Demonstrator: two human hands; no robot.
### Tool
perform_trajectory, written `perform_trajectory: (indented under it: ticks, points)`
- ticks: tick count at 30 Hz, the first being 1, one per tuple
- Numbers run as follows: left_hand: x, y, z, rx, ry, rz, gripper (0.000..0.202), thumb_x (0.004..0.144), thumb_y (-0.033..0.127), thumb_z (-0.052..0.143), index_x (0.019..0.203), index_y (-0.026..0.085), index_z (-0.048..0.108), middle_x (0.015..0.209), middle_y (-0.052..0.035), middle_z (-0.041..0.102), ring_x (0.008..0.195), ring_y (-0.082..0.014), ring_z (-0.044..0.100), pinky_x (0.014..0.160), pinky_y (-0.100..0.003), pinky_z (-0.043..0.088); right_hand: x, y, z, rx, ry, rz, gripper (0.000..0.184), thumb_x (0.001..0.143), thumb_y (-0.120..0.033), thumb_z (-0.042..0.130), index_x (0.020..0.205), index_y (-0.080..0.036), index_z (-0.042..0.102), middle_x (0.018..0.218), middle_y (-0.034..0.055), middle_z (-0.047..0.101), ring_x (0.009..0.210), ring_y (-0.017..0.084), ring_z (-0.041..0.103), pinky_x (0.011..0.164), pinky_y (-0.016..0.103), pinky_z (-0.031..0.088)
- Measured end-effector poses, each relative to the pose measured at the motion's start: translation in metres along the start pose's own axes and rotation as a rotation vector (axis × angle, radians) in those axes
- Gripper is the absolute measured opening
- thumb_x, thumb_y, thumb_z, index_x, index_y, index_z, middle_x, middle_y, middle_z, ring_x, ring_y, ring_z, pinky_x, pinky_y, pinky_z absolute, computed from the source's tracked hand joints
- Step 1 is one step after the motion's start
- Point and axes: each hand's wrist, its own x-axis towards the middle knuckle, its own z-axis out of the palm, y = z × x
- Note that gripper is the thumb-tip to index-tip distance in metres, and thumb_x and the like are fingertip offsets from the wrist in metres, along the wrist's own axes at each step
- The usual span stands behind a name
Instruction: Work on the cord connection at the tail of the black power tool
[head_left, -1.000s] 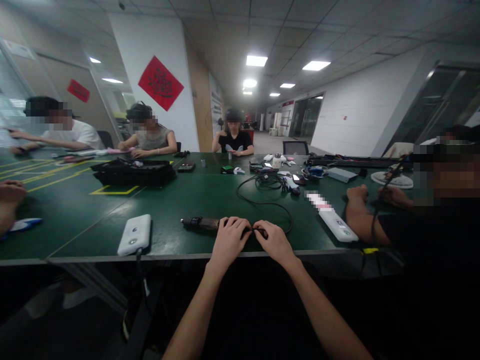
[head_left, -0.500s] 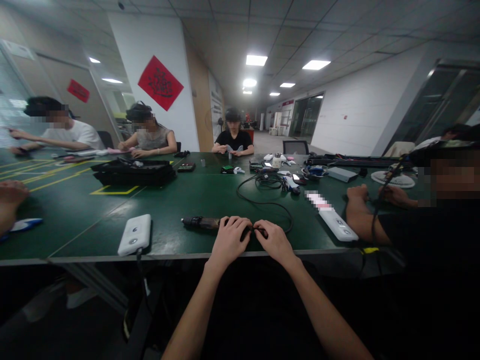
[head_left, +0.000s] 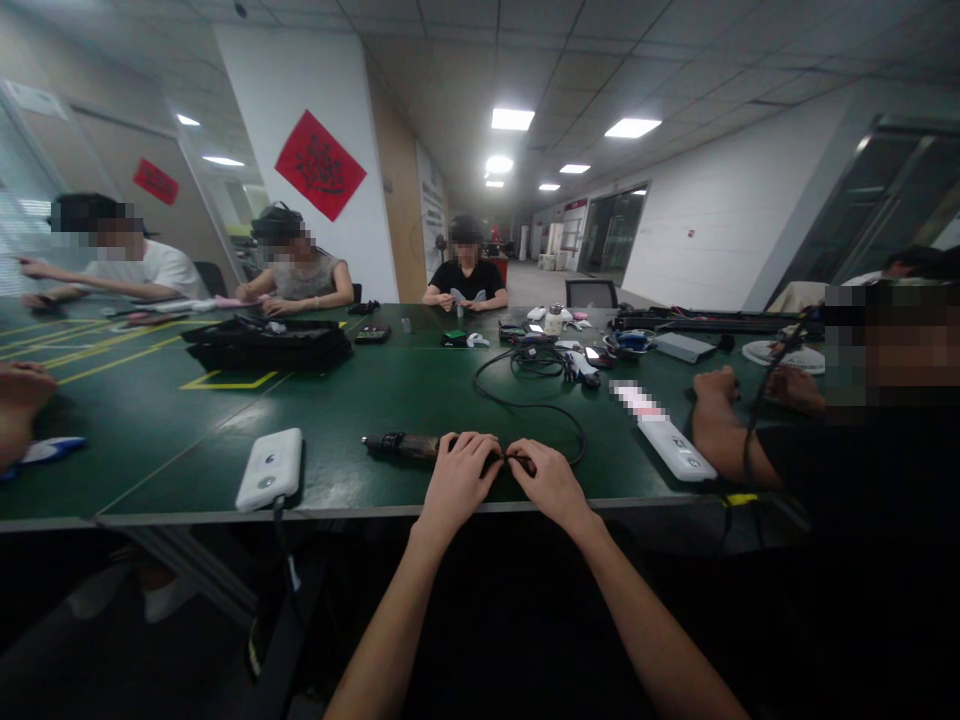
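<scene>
At the near edge of the surface (head_left: 420,400): electric screwdriver (head_left: 405,444)

Left hand (head_left: 465,470) closes over its body; right hand (head_left: 551,482) pinches its cable (head_left: 517,406), looped across the way beyond. A white power bank (head_left: 271,467) lies left along that edge, a black tray (head_left: 268,352) behind.

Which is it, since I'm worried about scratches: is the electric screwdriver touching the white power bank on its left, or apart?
Apart. The head view shows a strip of green tabletop between the electric screwdriver and the white power bank.
</scene>
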Motion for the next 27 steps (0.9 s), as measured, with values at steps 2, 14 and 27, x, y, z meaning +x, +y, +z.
perform_trajectory:
  ticks: [2, 14, 27]
  points:
    - [-0.0002, 0.0003, -0.0001, 0.0, 0.003, -0.002, 0.013, 0.102, 0.027, 0.06, 0.114, 0.03, 0.065, 0.13, -0.0032, 0.07, 0.124, -0.0264, 0.057, 0.112, -0.05, 0.035, -0.0001, 0.0, -0.0001, -0.001, -0.002, -0.001, 0.015, 0.098, -0.018, 0.058, 0.106, -0.027, 0.068, 0.103, 0.0029, 0.073, 0.088, 0.02, 0.067, 0.079, 0.03, 0.05]
    - [-0.0002, 0.0, -0.0002, 0.0, -0.003, 0.007, 0.014, 0.102, 0.026, 0.06, 0.115, 0.03, 0.064, 0.128, -0.0028, 0.07, 0.124, -0.0252, 0.058, 0.112, -0.049, 0.034, 0.0004, -0.0002, -0.0012, 0.001, -0.015, -0.002, 0.014, 0.098, -0.018, 0.058, 0.106, -0.026, 0.068, 0.104, 0.0035, 0.072, 0.09, 0.02, 0.067, 0.081, 0.03, 0.051]
    - [-0.0004, 0.0005, 0.001, -0.002, 0.001, 0.019, 0.016, 0.101, 0.026, 0.063, 0.116, 0.031, 0.064, 0.13, 0.0009, 0.07, 0.124, -0.0239, 0.058, 0.114, -0.049, 0.033, 0.0, 0.0013, 0.0003, 0.008, -0.007, -0.004, 0.016, 0.098, -0.017, 0.059, 0.107, -0.026, 0.068, 0.105, 0.0034, 0.073, 0.091, 0.02, 0.068, 0.083, 0.03, 0.051]
